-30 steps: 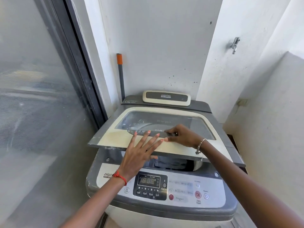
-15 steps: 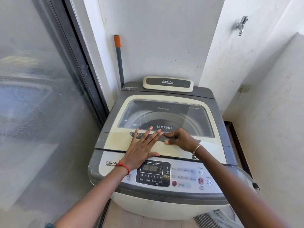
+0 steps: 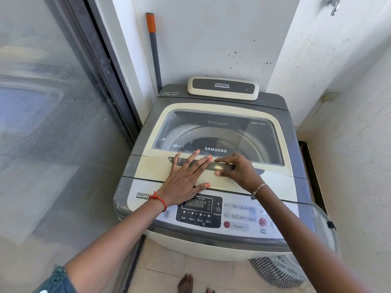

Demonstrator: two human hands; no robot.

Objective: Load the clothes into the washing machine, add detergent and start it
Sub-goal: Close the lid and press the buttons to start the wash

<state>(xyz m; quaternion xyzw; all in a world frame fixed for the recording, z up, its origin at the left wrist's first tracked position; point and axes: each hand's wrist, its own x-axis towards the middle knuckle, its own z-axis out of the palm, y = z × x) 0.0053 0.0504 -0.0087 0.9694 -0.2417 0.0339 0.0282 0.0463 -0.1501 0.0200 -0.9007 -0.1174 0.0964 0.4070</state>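
Note:
A grey and cream top-loading washing machine (image 3: 211, 235) stands in a narrow corner. Its lid (image 3: 154, 168) with a glass window lies flat and closed, and the drum shows dimly through the glass. My left hand (image 3: 184, 180) lies flat on the lid's front, fingers straight across the dark lid handle (image 3: 224, 166). My right hand (image 3: 237, 169) holds that handle, thumb below and fingers over it. The control panel (image 3: 239, 218) with its display and Start/Pause button sits in front of my hands. No clothes or detergent are visible on the machine.
A glass sliding door (image 3: 53, 123) runs along the left. A grey pole with an orange tip (image 3: 153, 47) leans in the back corner. White walls close in behind and on the right. A striped basket with a bag (image 3: 277, 271) sits on the tiled floor at lower right.
One second ago the lid was raised and folding down over the open drum; both hands have brought it down flat and closed. My view has tilted downward.

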